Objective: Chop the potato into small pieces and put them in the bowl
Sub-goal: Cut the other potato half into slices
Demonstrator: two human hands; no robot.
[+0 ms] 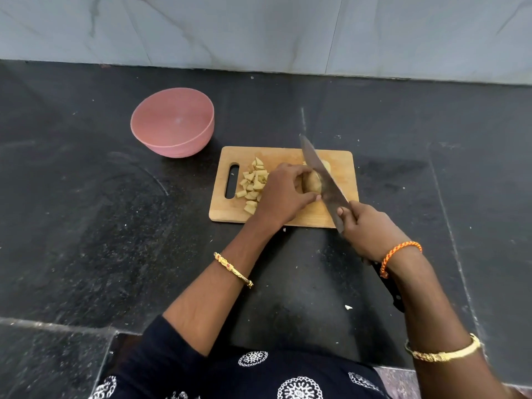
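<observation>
A wooden cutting board (339,168) lies on the black counter. My left hand (283,194) grips a brown potato piece (311,182) at the board's middle. My right hand (370,230) holds a large knife (322,174) by its black handle, and the blade rests across the potato's right end. A cut slice (326,165) lies just beyond the blade. Several small potato pieces (253,184) are heaped on the board's left part, beside its handle slot. A pink bowl (172,122) stands behind and to the left of the board; I see nothing in it.
The black stone counter (86,197) spreads wide on both sides of the board. A grey tiled wall (259,30) closes off the back. A small white scrap (348,307) lies on the counter near my right forearm.
</observation>
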